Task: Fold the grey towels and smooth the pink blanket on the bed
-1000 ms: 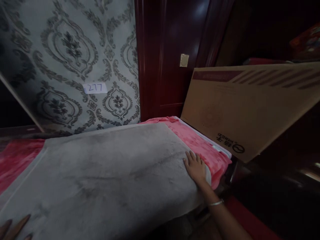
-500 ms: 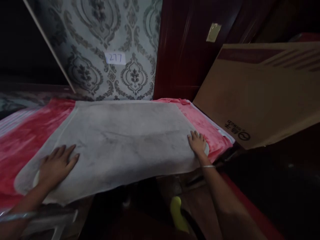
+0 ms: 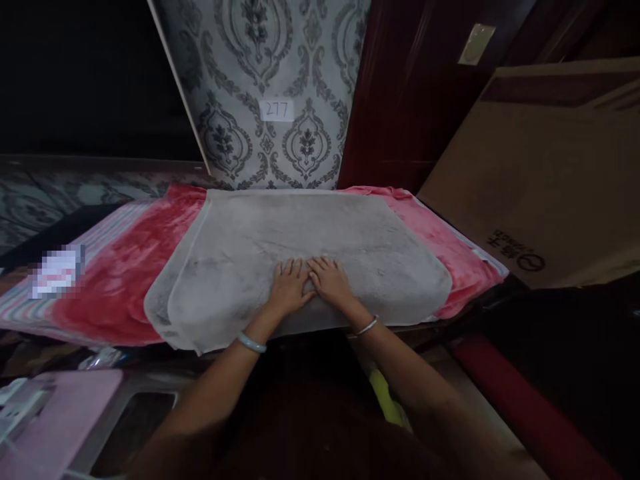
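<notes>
The grey cloth (image 3: 310,223) lay spread across the middle, in front of the wall (image 3: 235,140), and its near part bent down over the front. The left hand (image 3: 290,288) and the right hand (image 3: 331,283) rested on it, side by side, at the middle of its near half. The grip of both was released: the fingers were stretched and the palms were turned down, with no fabric gathered in them. Such flat hands probably spread a light pressure and did not pull the cloth into new folds. I could not tell whether the hands touched each other.

Under the grey cloth, the red cloth (image 3: 120,287) came out at left and the pink cloth (image 3: 433,233) at right; maybe they were one piece, serving as a soft layer below. The striped cloth (image 3: 117,227) reached further left. The carton (image 3: 545,187) leaned at the far right, apart from the hands.

Half a second earlier, the hands were well apart, each close to one side of the grey cloth; now they had met near its middle. The cloth itself seemed to lie as before. The view had also turned left, showing more of the screen (image 3: 85,80).
</notes>
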The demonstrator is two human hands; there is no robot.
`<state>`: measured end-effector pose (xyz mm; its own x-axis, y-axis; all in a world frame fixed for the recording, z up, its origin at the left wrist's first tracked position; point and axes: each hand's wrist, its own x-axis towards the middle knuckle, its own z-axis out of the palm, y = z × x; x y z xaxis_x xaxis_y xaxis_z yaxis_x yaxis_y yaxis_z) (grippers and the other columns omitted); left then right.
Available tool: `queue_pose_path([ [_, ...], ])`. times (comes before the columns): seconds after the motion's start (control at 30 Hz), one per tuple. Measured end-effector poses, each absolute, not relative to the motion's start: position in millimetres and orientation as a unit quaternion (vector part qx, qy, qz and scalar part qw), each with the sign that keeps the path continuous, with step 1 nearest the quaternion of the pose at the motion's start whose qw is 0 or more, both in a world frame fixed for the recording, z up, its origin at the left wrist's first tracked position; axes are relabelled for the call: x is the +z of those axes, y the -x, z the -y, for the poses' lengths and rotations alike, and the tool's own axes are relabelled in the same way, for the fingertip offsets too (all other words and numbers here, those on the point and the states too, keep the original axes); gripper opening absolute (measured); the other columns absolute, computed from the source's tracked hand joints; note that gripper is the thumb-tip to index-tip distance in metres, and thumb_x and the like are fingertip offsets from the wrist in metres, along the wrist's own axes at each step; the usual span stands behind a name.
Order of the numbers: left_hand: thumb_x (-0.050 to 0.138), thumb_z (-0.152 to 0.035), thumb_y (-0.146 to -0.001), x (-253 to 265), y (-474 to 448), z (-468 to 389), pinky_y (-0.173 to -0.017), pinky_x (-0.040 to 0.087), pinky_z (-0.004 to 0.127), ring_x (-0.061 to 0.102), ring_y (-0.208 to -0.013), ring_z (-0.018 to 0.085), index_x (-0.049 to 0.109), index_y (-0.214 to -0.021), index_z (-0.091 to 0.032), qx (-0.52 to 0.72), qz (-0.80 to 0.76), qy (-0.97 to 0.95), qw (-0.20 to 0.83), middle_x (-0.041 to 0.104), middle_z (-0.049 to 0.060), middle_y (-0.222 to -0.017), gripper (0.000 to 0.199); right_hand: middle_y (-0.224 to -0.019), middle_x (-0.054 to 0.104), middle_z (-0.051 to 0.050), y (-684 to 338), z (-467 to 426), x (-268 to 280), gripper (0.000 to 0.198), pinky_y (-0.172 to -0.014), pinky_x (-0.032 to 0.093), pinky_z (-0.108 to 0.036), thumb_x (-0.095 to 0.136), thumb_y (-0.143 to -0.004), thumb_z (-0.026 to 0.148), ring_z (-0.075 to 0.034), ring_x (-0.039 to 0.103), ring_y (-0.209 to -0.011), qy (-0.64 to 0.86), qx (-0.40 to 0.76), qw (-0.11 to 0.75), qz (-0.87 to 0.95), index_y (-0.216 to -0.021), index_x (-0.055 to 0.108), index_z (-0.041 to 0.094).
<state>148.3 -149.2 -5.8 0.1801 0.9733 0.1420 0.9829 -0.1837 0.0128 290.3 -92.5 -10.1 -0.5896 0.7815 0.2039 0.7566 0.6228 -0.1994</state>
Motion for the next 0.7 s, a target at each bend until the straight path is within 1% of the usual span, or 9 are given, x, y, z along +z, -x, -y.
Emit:
queue_pose_path([
  [0.13, 0.051, -0.065, -0.091, -9, -108, 167, -0.118, 0.028, 0.059, 0.036, -0.147, 0.04, 0.042, -0.156, -0.022, -0.062, 0.668, 0.736, 0.084, 0.043, 0.018, -0.159, 0.078, -0.156, 0.05, -0.009, -329, 78, -21, 0.049, -0.119, 0.027, -0.051, 0.038, -0.105, 0.042, -0.028, 0.041, -0.145, 0.471, 0.006, 0.145, 0.87, -0.148, 0.054, 0.023],
  [0.23, 0.048, -0.065, -0.093, -6, -50, 187, -0.117, 0.028, 0.059, 0.037, -0.146, 0.041, 0.045, -0.153, -0.021, -0.042, 0.712, 0.695, 0.09, 0.045, 0.018, -0.158, 0.075, -0.152, 0.054, -0.011, -395, 58, -27, 0.049, -0.116, 0.03, -0.054, 0.034, -0.105, 0.039, -0.031, 0.043, -0.143, 0.549, -0.037, 0.143, 0.822, -0.143, 0.06, 0.021],
  [0.3, 0.043, -0.058, -0.096, -7, -8, 201, -0.119, 0.025, 0.058, 0.035, -0.148, 0.039, 0.047, -0.152, -0.019, -0.032, 0.746, 0.659, 0.089, 0.044, 0.017, -0.159, 0.069, -0.153, 0.052, -0.011, -447, 45, -33, 0.051, -0.115, 0.032, -0.056, 0.03, -0.105, 0.036, -0.032, 0.042, -0.144, 0.606, -0.054, 0.134, 0.782, -0.144, 0.058, 0.021],
  [0.37, 0.038, -0.052, -0.098, -9, 30, 215, -0.121, 0.023, 0.057, 0.031, -0.151, 0.036, 0.047, -0.152, -0.02, -0.031, 0.775, 0.623, 0.098, 0.042, 0.014, -0.161, 0.064, -0.156, 0.049, -0.01, -495, 35, -40, 0.054, -0.115, 0.033, -0.057, 0.024, -0.105, 0.035, -0.032, 0.041, -0.145, 0.664, -0.046, 0.124, 0.736, -0.148, 0.055, 0.021],
  [0.43, 0.035, -0.047, -0.099, -11, 59, 227, -0.121, 0.022, 0.057, 0.03, -0.152, 0.034, 0.045, -0.154, -0.018, -0.033, 0.802, 0.587, 0.106, 0.04, 0.014, -0.162, 0.063, -0.158, 0.046, -0.011, -534, 28, -49, 0.058, -0.115, 0.034, -0.059, 0.021, -0.104, 0.038, -0.033, 0.039, -0.146, 0.707, -0.036, 0.127, 0.694, -0.152, 0.049, 0.02],
  [0.47, 0.034, -0.044, -0.099, -11, 70, 232, -0.121, 0.022, 0.058, 0.03, -0.152, 0.034, 0.044, -0.154, -0.017, -0.034, 0.813, 0.571, 0.104, 0.039, 0.014, -0.162, 0.062, -0.16, 0.043, -0.01, -547, 26, -53, 0.06, -0.114, 0.034, -0.061, 0.019, -0.104, 0.041, -0.033, 0.036, -0.147, 0.721, -0.029, 0.13, 0.68, -0.154, 0.047, 0.022],
  [0.6, 0.03, -0.039, -0.1, -4, 84, 234, -0.12, 0.022, 0.062, 0.031, -0.151, 0.033, 0.044, -0.154, -0.018, -0.037, 0.845, 0.529, 0.061, 0.039, 0.013, -0.162, 0.06, -0.165, 0.035, -0.006, -568, 21, -60, 0.063, -0.112, 0.036, -0.067, 0.014, -0.103, 0.046, -0.034, 0.028, -0.152, 0.741, 0.0, 0.125, 0.66, -0.157, 0.041, 0.027],
  [0.7, 0.031, -0.039, -0.1, 3, 74, 225, -0.117, 0.026, 0.066, 0.032, -0.15, 0.035, 0.047, -0.151, -0.017, -0.038, 0.864, 0.501, 0.042, 0.041, 0.015, -0.161, 0.058, -0.165, 0.034, -0.009, -562, 19, -55, 0.064, -0.112, 0.032, -0.072, 0.013, -0.103, 0.045, -0.035, 0.026, -0.152, 0.743, 0.018, 0.119, 0.658, -0.156, 0.042, 0.025],
])
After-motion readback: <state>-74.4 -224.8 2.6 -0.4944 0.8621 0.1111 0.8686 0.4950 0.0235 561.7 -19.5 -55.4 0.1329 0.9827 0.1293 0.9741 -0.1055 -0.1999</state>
